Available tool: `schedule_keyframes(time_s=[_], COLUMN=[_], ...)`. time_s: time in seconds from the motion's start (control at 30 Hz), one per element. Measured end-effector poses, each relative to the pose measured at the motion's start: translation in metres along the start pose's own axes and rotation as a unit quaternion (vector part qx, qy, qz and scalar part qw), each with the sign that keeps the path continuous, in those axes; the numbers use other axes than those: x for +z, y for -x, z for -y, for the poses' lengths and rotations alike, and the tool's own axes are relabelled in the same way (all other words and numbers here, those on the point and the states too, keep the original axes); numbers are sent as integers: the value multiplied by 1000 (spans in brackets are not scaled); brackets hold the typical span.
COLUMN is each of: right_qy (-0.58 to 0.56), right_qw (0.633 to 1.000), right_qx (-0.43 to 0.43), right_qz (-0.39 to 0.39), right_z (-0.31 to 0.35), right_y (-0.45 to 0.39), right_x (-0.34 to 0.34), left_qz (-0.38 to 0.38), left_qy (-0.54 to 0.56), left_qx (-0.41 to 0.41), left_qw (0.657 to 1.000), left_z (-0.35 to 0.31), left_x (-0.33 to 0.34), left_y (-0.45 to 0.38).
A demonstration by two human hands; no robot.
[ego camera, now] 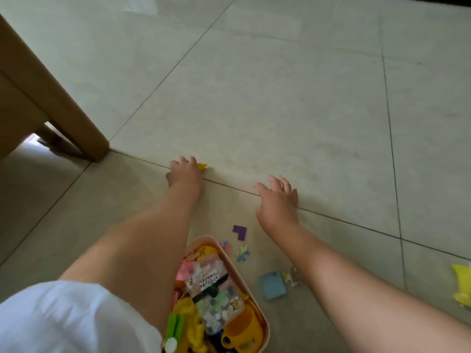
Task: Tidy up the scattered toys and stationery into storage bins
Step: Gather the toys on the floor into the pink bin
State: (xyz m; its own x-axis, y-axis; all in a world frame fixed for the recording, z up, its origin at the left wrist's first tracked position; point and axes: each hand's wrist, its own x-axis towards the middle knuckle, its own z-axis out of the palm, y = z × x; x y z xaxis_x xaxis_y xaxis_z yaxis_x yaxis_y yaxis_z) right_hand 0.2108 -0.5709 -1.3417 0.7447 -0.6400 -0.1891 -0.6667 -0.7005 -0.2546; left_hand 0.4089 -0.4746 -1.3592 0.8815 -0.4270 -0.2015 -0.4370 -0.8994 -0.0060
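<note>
Place: looked like a room in a home | Floor: big pale shiny tiles (280, 98) with thin dark lines | Furniture: a light brown wooden piece (38, 98) stood at the left | Toys: a pink bin (265, 324) full of toys sat on the floor, small toy pieces (239, 231) lay beside it

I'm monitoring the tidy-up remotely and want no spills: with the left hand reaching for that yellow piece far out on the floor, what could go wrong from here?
1. The left hand covers most of the small yellow piece; its fingertips may push it away rather than pinch it.
2. The left forearm hangs over the heaped pink bin; pulling back could knock toys out.
3. The purple L-piece and blue block lie near the right arm and could get scattered.
</note>
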Motion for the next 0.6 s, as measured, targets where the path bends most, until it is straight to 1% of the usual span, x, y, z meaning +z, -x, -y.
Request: schedule_keyframes(time_s=[0.07,0.13,0.23,0.3,0.43,0.53,0.6], right_qy=[-1,-7,-8,-36,-143,-245,-269], right_qw=[1000,999,1000,999,990,967,957], right_qx=[16,29,25,22,-11,-65,-99], right_qz=[8,14,9,5,-4,15,32], right_z=[-11,-20,-27,-23,11,43,63], right_y=[7,17,24,25,32,45,57], right_x=[0,0,2,1,-4,-15,-19], left_qz=[18,26,20,24,47,56,59], left_qy=[-2,-7,-12,-10,-17,-31,-26], left_qx=[6,31,84,94,65,37,-11], left_qw=[1000,999,996,995,997,997,998], left_z=[-12,-21,-23,-17,5,23,33], left_x=[-2,-13,-30,-40,-55,-61,-65], left_y=[9,23,45,64,118,161,184])
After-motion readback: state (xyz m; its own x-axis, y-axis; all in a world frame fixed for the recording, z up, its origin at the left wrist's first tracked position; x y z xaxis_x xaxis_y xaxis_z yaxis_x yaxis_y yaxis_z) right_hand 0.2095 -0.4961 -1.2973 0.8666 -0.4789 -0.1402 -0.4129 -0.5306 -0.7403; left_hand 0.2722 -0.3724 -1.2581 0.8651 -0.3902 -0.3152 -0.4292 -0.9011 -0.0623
